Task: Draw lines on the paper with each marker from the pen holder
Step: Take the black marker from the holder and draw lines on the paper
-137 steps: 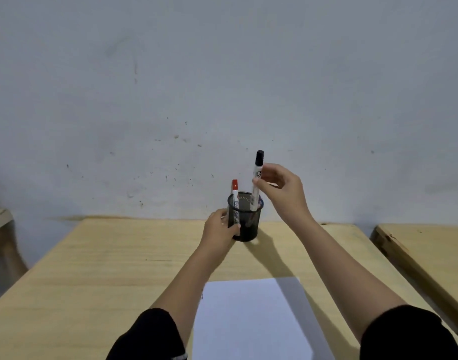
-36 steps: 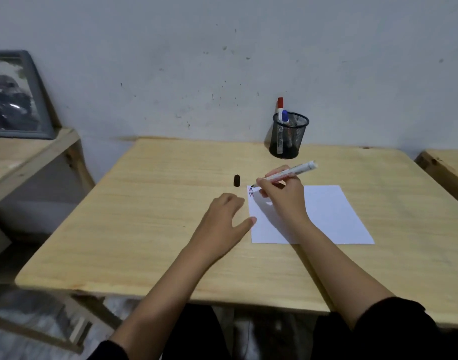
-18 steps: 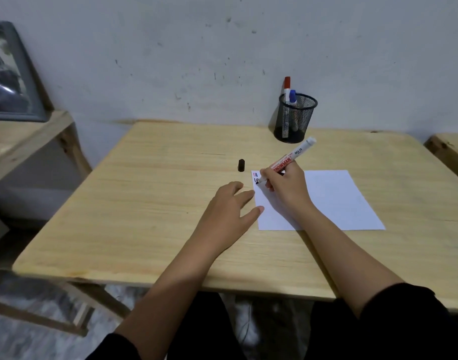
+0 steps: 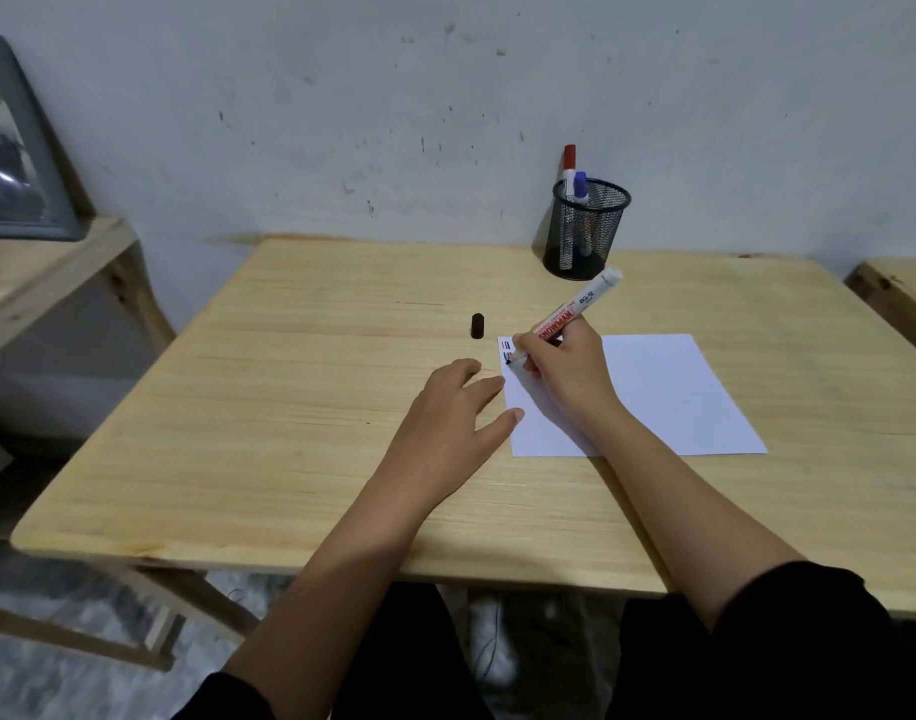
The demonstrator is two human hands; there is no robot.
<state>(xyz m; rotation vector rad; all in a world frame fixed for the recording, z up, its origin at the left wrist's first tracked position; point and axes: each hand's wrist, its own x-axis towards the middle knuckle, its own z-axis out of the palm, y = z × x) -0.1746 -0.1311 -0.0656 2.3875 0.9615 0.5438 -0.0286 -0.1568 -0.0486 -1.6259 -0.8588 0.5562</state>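
Observation:
A white sheet of paper (image 4: 663, 392) lies on the wooden table (image 4: 300, 407). My right hand (image 4: 560, 371) grips an uncapped black marker (image 4: 575, 309), its tip touching the paper's top left corner beside short red, blue and black lines (image 4: 508, 348). The marker's black cap (image 4: 477, 325) stands on the table just left of the paper. My left hand (image 4: 456, 423) rests flat with fingers spread, its thumb tip on the paper's left edge. A black mesh pen holder (image 4: 586, 228) at the table's back holds a red-capped marker (image 4: 569, 163) and a blue-capped marker (image 4: 580, 187).
The table backs onto a grey wall. A second wooden table (image 4: 897, 293) stands to the right. On the left a wooden bench (image 4: 35, 272) carries a grey framed picture (image 4: 14, 148). The table's front edge is near my lap.
My right hand has lifted the black marker out of the holder, its cap now stands on the table, and the tip has worked down the paper's corner. My left hand stays flat.

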